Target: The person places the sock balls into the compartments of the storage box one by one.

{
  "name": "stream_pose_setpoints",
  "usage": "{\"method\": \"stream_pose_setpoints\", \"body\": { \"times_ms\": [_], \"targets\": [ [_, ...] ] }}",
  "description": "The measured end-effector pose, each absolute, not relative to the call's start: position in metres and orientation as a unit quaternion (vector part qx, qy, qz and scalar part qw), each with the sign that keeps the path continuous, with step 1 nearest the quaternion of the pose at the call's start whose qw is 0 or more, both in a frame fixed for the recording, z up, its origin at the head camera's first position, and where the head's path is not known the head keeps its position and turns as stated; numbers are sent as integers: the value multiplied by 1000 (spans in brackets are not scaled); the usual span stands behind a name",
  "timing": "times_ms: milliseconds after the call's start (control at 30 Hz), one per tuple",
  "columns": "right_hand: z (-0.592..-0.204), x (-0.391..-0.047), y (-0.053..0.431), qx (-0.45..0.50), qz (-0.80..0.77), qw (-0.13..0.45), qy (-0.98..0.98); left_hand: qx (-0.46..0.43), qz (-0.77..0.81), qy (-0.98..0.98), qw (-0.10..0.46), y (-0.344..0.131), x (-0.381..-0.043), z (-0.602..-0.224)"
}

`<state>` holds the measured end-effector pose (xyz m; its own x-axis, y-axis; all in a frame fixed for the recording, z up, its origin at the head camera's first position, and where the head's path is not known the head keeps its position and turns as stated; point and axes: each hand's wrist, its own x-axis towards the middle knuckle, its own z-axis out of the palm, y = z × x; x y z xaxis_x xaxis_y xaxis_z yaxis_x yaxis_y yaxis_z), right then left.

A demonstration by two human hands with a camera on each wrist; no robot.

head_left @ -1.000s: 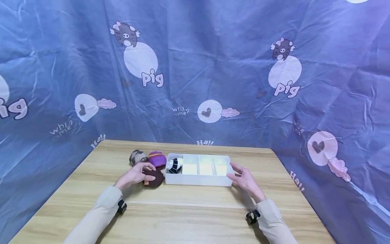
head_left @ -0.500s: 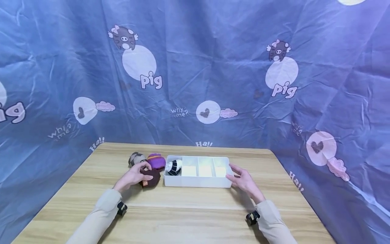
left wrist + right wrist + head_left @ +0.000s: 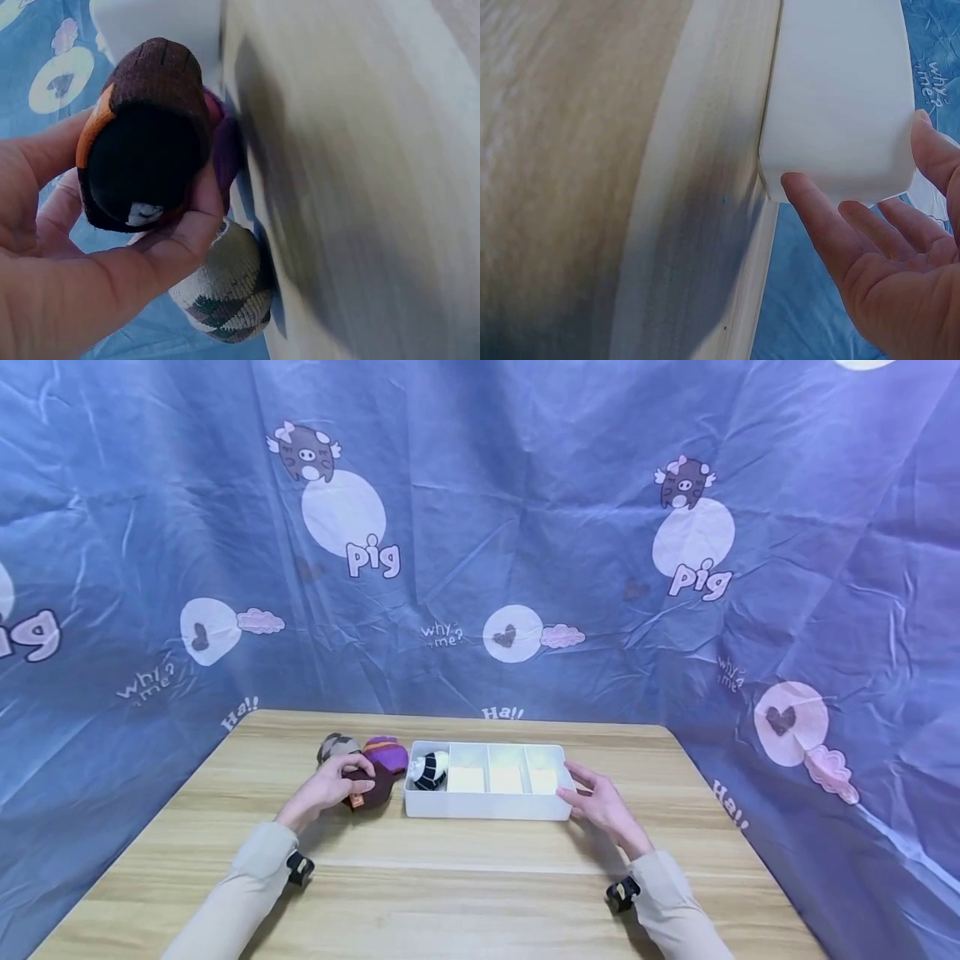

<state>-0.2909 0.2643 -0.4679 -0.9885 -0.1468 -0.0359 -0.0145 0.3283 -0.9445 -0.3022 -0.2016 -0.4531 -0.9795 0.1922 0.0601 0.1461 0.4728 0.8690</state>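
Observation:
My left hand [image 3: 330, 787] pinches a rolled dark brown sock [image 3: 161, 75] with an orange label between thumb and fingers; its black inner roll shows a small white mark. Behind it on the table lie a purple rolled sock [image 3: 388, 753] with an orange stripe and a grey patterned rolled sock [image 3: 338, 746], partly hidden by the hand. My right hand [image 3: 602, 802] holds the right end of a white divided box [image 3: 487, 806], thumb at the front corner, fingers along the end. A black-and-white rolled sock [image 3: 431, 771] sits in the box's leftmost compartment.
The box stands on a light wooden table [image 3: 450, 893], just right of the socks; its other compartments show bare white floors. A blue patterned cloth [image 3: 465, 527] hangs behind the table and along both sides. Black wrist cameras are strapped under both sleeves.
The left hand has drawn the brown sock slightly left, away from the box's front left corner, and tilted it. The right hand keeps its place at the box.

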Motion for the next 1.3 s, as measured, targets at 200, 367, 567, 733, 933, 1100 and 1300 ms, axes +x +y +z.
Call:
{"method": "stream_pose_setpoints", "body": {
  "times_ms": [200, 367, 567, 733, 933, 1100, 1300],
  "targets": [
    [-467, -291, 264, -49, -580, 62, 811, 81, 540, 837, 17, -201, -307, -449],
    [-467, -292, 264, -55, -582, 63, 809, 52, 547, 836, -21, -197, -312, -449],
    [-467, -292, 264, -58, -584, 65, 807, 27, 569, 821, -33, -194, -315, -446],
    [-467, -292, 265, -59, -585, 66, 806, 40, 572, 819, -33, -192, -315, -442],
    [-469, -295, 265, -62, -576, 63, 813, 55, 577, 814, -39, -186, -317, -439],
    [-470, -297, 263, -52, -573, 58, 816, 56, 586, 808, -44, -180, -320, -439],
    [-470, -297, 261, -46, -572, 56, 817, 63, 597, 798, -58, -173, -326, -440]
  ]
}}
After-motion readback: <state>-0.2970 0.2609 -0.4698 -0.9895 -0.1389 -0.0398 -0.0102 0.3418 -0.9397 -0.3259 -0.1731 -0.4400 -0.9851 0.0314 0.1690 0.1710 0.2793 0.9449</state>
